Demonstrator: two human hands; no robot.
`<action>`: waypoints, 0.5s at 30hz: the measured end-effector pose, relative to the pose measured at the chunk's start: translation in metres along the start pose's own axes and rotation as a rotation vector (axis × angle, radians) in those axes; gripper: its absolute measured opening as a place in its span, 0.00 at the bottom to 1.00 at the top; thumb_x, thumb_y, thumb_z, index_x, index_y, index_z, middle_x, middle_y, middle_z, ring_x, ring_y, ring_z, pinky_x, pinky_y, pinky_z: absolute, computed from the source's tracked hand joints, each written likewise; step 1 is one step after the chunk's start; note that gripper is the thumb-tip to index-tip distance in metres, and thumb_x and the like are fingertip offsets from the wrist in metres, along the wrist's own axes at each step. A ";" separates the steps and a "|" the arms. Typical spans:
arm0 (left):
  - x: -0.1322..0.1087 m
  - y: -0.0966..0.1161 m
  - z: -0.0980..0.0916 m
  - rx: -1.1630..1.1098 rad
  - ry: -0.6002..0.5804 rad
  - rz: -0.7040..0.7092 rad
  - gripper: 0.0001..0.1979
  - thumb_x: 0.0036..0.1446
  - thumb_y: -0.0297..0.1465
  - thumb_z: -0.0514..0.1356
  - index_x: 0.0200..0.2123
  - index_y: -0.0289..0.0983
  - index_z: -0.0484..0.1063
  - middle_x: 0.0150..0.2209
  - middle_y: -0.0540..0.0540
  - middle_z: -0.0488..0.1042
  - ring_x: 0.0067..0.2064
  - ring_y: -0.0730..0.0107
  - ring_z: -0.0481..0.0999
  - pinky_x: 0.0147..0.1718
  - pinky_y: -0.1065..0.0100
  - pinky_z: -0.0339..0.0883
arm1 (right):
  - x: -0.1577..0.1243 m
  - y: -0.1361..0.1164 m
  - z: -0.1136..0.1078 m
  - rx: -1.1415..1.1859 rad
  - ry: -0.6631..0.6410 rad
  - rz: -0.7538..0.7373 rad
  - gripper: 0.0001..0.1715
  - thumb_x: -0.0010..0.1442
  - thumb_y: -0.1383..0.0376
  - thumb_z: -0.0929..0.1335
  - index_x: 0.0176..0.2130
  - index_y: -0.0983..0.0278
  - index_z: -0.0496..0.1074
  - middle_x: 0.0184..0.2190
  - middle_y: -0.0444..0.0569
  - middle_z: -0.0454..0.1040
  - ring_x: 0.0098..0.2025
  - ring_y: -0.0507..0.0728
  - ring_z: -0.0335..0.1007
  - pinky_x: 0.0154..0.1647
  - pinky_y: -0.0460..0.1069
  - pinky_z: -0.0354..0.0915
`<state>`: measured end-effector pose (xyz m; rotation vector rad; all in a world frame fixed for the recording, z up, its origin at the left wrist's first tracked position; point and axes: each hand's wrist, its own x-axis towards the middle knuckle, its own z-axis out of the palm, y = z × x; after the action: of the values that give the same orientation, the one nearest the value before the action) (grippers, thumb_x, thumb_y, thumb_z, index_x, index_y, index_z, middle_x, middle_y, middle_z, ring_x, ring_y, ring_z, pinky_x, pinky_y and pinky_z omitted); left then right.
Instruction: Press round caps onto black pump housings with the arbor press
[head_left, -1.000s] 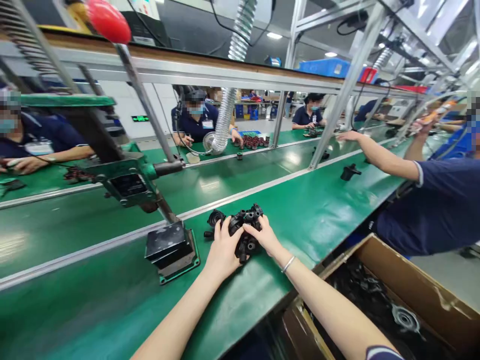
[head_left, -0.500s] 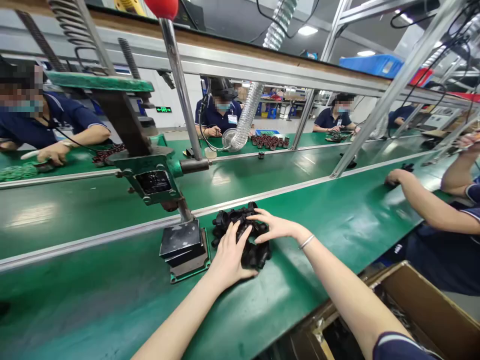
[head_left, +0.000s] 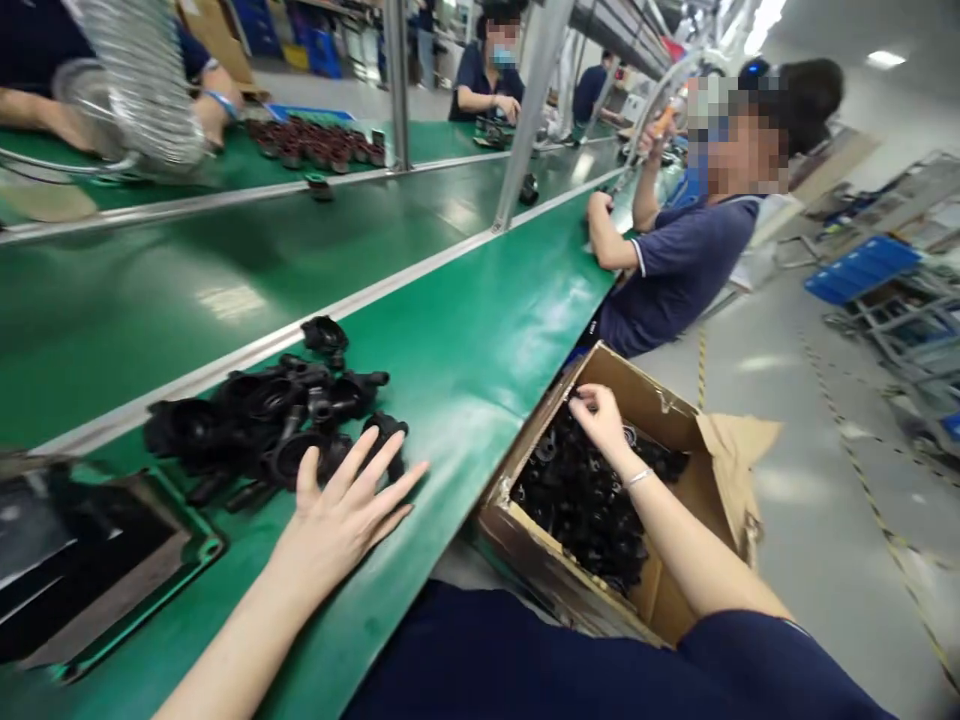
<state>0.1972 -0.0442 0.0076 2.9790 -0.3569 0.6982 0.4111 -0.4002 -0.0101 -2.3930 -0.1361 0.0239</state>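
Note:
A pile of black plastic parts [head_left: 262,400], with round housings and short pipe stubs, lies on the green bench top. At its near right edge my left hand [head_left: 349,500] is open, fingers spread, its fingertips by one black part [head_left: 386,440]. Off the bench edge, my right hand [head_left: 604,425] is over a cardboard box [head_left: 517,525] that holds many similar black parts [head_left: 585,500]. Its fingers are curled together near the box's far left rim; what they hold, if anything, is too small and dark to make out.
The press base [head_left: 97,590] stands at the lower left of the bench. A metal rail [head_left: 420,270] divides bench from belt, with an upright post [head_left: 525,130] on it. A co-worker [head_left: 675,240] works farther along. Dark red parts [head_left: 315,140] lie across the belt.
The view has swung right and down toward the box. My right hand has left the pile and moved over the box. My left hand has spread its fingers at the pile's near edge.

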 end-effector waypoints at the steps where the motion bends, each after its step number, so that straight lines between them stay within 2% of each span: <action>1: 0.005 -0.001 0.005 0.001 0.006 0.008 0.28 0.61 0.38 0.59 0.62 0.58 0.57 0.66 0.45 0.59 0.67 0.52 0.57 0.65 0.42 0.27 | -0.016 0.021 0.003 -0.041 -0.083 0.026 0.37 0.58 0.49 0.63 0.58 0.69 0.58 0.56 0.55 0.56 0.58 0.51 0.56 0.65 0.54 0.60; 3: 0.014 -0.002 0.009 -0.009 0.024 -0.040 0.27 0.61 0.35 0.59 0.62 0.55 0.58 0.66 0.44 0.59 0.67 0.52 0.57 0.65 0.43 0.28 | -0.042 0.051 0.019 -0.102 -0.261 0.041 0.43 0.53 0.49 0.69 0.60 0.66 0.57 0.61 0.55 0.49 0.64 0.56 0.50 0.69 0.58 0.56; 5: 0.022 -0.001 0.009 -0.034 0.041 -0.109 0.25 0.60 0.35 0.60 0.60 0.54 0.62 0.66 0.43 0.58 0.67 0.50 0.56 0.65 0.42 0.30 | -0.059 0.066 0.043 -0.148 -0.395 0.034 0.49 0.50 0.49 0.71 0.63 0.63 0.53 0.64 0.55 0.44 0.68 0.60 0.42 0.72 0.62 0.49; 9: 0.028 0.016 0.000 -0.054 0.054 -0.141 0.26 0.58 0.36 0.62 0.59 0.53 0.64 0.68 0.42 0.54 0.68 0.46 0.53 0.65 0.42 0.32 | -0.070 0.072 0.082 -0.217 -0.492 0.019 0.50 0.52 0.49 0.70 0.65 0.63 0.49 0.65 0.55 0.41 0.71 0.63 0.30 0.74 0.66 0.35; 11: 0.029 0.029 -0.005 -0.047 0.069 -0.112 0.28 0.57 0.37 0.63 0.60 0.53 0.62 0.68 0.43 0.53 0.68 0.46 0.54 0.66 0.43 0.33 | -0.069 0.073 0.087 -0.240 -0.486 0.014 0.47 0.54 0.49 0.68 0.64 0.64 0.51 0.64 0.54 0.43 0.70 0.61 0.32 0.74 0.65 0.36; 15: 0.034 0.050 -0.004 -0.080 0.090 -0.050 0.27 0.56 0.37 0.63 0.59 0.53 0.63 0.66 0.43 0.57 0.67 0.49 0.55 0.65 0.44 0.36 | -0.056 0.078 0.083 -0.252 -0.479 -0.003 0.38 0.59 0.50 0.64 0.61 0.67 0.56 0.56 0.53 0.58 0.65 0.54 0.50 0.73 0.60 0.45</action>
<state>0.2129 -0.0999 0.0269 2.8593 -0.2966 0.7903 0.3575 -0.4071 -0.1258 -2.5943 -0.3854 0.6136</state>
